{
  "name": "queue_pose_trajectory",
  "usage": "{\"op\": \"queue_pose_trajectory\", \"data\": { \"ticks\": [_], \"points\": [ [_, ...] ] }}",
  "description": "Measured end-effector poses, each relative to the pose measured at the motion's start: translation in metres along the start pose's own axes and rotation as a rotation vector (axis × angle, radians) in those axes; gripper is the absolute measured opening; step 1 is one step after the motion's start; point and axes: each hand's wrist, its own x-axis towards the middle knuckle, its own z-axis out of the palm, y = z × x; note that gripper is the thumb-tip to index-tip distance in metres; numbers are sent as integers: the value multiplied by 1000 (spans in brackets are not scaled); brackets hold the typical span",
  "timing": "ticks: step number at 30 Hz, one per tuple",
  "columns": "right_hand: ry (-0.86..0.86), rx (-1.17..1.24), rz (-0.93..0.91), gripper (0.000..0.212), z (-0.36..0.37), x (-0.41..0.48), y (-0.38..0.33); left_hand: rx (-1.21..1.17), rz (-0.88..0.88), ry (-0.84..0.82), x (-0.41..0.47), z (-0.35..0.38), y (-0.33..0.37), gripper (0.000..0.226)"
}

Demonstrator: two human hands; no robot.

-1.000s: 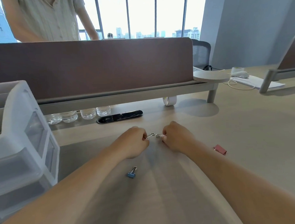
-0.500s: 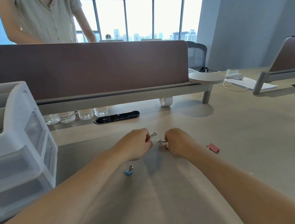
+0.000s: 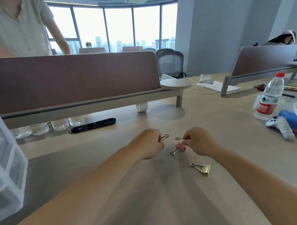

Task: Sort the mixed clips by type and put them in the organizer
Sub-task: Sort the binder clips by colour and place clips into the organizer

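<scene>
While the left hand (image 3: 146,144) pinches one clip (image 3: 164,138) with its wire handle pointing right and the right hand (image 3: 199,141) pinches a second clip (image 3: 179,138) with its handle pointing left, the two handles stand near each other but apart. The organizer (image 3: 8,162) lies well apart at the far left, so the left hand is judged nearer for delivery. A pink clip (image 3: 180,147) lies on the worktop (image 3: 230,134) just beside the right hand, a gold clip (image 3: 203,168) closer to the person.

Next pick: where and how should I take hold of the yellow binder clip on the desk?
Pinch the yellow binder clip by its wire handles, which lie together and point up-left, clear of the body. Come from above, probably with the right hand once free, which is nearer.
</scene>
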Motion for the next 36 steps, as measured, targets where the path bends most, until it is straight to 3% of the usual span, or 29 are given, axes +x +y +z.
{"op": "queue_pose_trajectory", "data": {
  "ticks": [10, 14, 20, 28, 36],
  "points": [
    [-25, -4, 56, 24, 5, -14, 41, 2, 49, 34, 45, 55, 42, 27],
    [-45, -47, 62, 27, 7, -12, 48, 102, 90, 35, 61, 70, 44, 17],
    [-57, -61, 51, 27, 14, -10, 54, 187, 111, 14, 70, 83, 41, 25],
    [-47, -47, 15, 25, 16, -13, 52, 222, 87, 45, 57, 79, 35, 23],
    [-34, 10, -22, 20, 5, -43, 17, 178, 25, -38, 13, 48, 20, 19]
  ]
}}
